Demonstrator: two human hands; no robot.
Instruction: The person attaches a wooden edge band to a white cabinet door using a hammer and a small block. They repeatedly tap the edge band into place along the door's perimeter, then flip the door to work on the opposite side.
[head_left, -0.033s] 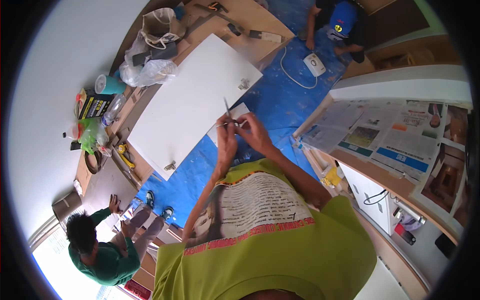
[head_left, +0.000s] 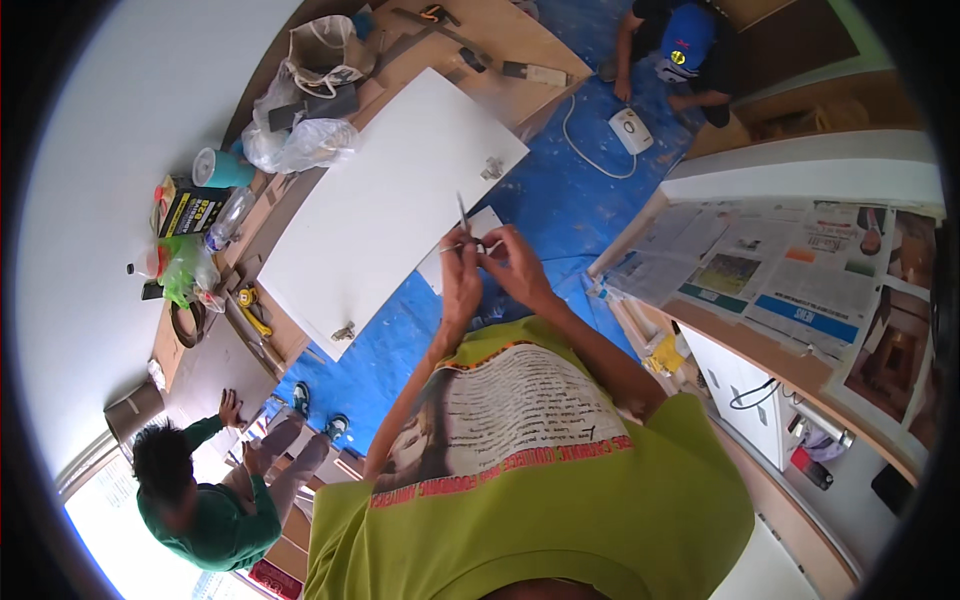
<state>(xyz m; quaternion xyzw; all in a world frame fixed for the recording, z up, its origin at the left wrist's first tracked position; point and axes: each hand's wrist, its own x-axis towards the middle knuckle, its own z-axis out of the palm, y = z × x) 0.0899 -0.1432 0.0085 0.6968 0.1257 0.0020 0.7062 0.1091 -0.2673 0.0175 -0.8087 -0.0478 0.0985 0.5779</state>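
- The left hand (head_left: 462, 280) is raised in front of the chest, its fingers pinched together on a thin, pencil-like tool (head_left: 463, 213) whose tip points up and away from the person.
- The right hand (head_left: 515, 265) is close beside the left hand, its fingers curled in and pinching at the lower end of the same tool; whether it grips a second small part there is too small to tell.
- The tool is held in the air above the blue floor covering (head_left: 560, 195), just past the near edge of a large white panel (head_left: 385, 205).
- The white panel lies flat on wooden boards, with a small metal hinge (head_left: 491, 168) at its far corner and another hinge (head_left: 344, 331) at its near corner.
- A small white sheet (head_left: 487, 222) lies on the blue covering right behind the hands.
- Left of the panel are a teal cup (head_left: 222, 168), a clear plastic bag (head_left: 300, 145) and a yellow tape measure (head_left: 247, 298).
- A person in a green top (head_left: 215, 520) sits on the floor at lower left, one hand on a board.
- Another person with a blue cap (head_left: 688, 38) crouches at the top, near a white device with a cable (head_left: 632, 130).
- Newspapers (head_left: 780, 265) cover the surface to the right.
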